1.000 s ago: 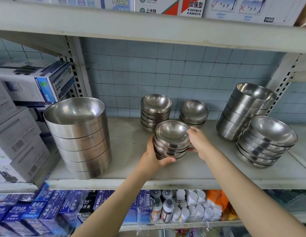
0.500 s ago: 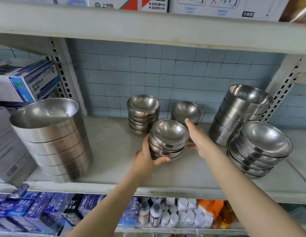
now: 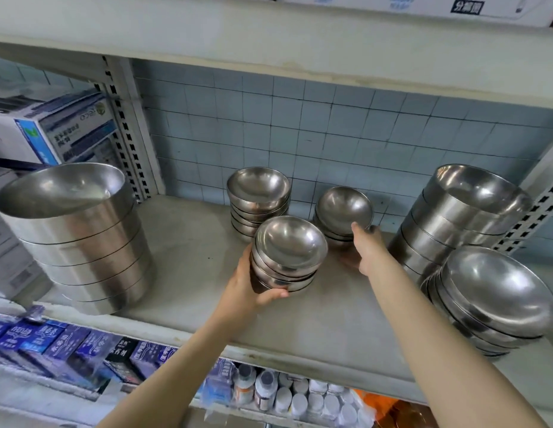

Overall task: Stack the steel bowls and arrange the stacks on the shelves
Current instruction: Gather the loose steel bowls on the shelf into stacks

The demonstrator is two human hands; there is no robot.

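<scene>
The right hand (image 3: 366, 248) has left the front bowl stack (image 3: 289, 253), fingers spread at the rear stack (image 3: 343, 213); the left hand (image 3: 248, 288) still grips the front stack. Box lettering is unreadable.

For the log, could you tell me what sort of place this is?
Probably a shop or stockroom: slotted metal shelf with many steel bowl stacks, boxed goods beside, bottles below.

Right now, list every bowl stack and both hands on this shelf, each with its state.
Front small bowl stack: on the shelf, gripped by the left hand.
Right hand: reaching to the back right small stack, fingers at its rim.
Back left small stack: standing, untouched.
Large straight-sided stack, left: standing, untouched.
Straight-sided stack, right: leaning, untouched.
Wide bowl stack, front right: leaning, untouched.
</scene>
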